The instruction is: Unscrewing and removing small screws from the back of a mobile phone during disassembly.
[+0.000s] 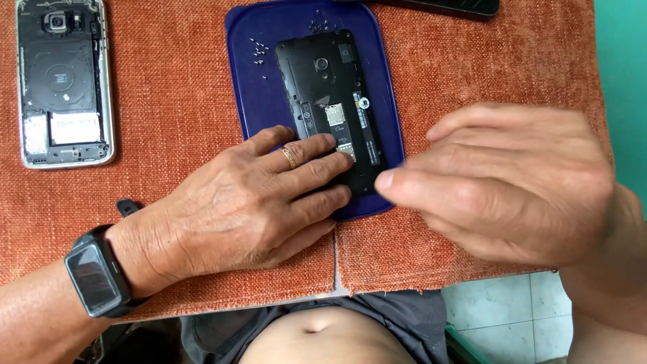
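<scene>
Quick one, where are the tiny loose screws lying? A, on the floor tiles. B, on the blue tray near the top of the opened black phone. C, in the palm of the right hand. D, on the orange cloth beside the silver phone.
B: the small screws lie scattered on the blue tray, just left of and above the opened black phone.
</scene>
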